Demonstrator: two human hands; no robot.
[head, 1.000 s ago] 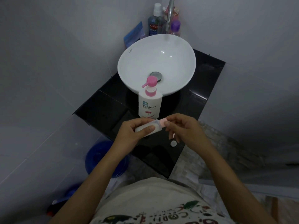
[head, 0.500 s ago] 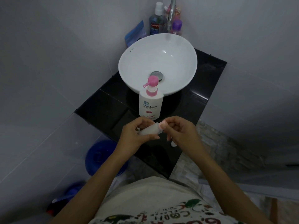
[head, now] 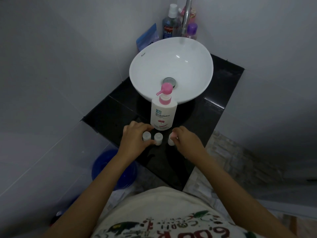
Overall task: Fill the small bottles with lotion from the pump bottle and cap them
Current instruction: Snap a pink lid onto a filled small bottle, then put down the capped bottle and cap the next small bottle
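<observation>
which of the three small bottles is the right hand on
The rightmost small bottle, apart from the other two; the right hand grips it, while the left hand holds the left pair.

Pump bottle [head: 163, 114] blocks behind 3 small bottles [head: 158, 138].

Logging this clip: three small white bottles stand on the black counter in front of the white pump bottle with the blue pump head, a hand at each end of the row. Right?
Not quite: the head view shows the white pump bottle has a pink pump head, not blue. The three small white bottles do stand on the black counter, left hand and right hand flanking.
</observation>
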